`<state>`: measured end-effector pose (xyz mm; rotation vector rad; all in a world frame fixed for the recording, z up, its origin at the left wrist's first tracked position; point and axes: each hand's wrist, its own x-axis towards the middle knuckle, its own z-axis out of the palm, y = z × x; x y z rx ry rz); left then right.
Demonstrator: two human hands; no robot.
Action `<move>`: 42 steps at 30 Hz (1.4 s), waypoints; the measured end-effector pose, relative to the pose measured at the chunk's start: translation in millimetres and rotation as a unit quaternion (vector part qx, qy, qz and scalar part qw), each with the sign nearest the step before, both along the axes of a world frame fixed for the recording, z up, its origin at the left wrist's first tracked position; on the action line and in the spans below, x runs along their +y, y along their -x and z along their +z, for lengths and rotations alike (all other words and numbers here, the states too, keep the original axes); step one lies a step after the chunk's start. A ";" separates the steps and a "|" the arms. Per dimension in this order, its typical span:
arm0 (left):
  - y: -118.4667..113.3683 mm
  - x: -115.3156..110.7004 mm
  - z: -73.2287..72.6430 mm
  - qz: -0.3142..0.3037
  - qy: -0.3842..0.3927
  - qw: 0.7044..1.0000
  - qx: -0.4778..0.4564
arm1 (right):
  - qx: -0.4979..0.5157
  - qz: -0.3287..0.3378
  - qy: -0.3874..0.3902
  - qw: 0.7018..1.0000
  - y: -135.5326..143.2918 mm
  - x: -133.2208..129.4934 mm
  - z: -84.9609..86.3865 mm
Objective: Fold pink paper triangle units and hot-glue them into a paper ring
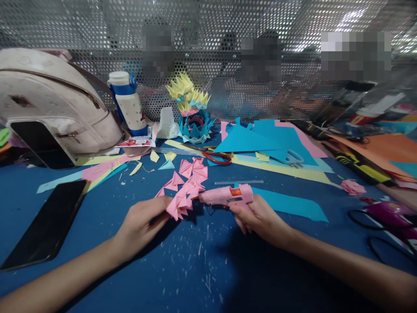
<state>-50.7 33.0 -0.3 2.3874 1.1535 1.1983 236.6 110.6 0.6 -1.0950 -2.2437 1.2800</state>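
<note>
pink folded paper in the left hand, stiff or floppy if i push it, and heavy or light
The pink folded paper is likely light, being thin folded sheet. Its creased points suggest some stiffness, though a firm push would probably crumple the sharp tips. It might also flex between segments, since it looks built from many small folded pieces.

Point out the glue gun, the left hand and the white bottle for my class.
Glue gun point(222, 196): head view, on its pink body.
Left hand point(139, 221): head view, on the back of the hand.
White bottle point(129, 108): head view, on its side, below the blue band.
</note>
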 end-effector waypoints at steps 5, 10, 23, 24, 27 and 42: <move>1.2 -0.1 -0.2 -0.001 0.017 1.000 0.006 | 0.002 -0.004 0.000 1.000 -2.5 1.0 -4.0; 1.7 0.2 -0.4 0.002 0.013 1.000 0.007 | 0.000 -0.013 -0.004 1.000 -1.6 -0.1 -3.7; 0.3 -0.1 0.6 0.003 0.017 1.000 0.001 | 0.020 -0.008 0.018 1.000 -2.0 -1.0 -2.5; 0.4 -0.1 0.2 0.003 0.019 1.000 0.001 | 0.030 -0.005 0.027 0.999 -2.7 -1.2 -3.0; 1.0 0.0 -1.8 -0.005 0.027 1.000 -0.003 | 0.035 0.011 0.028 0.999 -4.4 -1.7 -4.2; 1.3 0.2 -1.6 -0.014 0.030 0.999 -0.002 | -0.012 0.011 -0.018 1.000 1.4 -4.1 7.2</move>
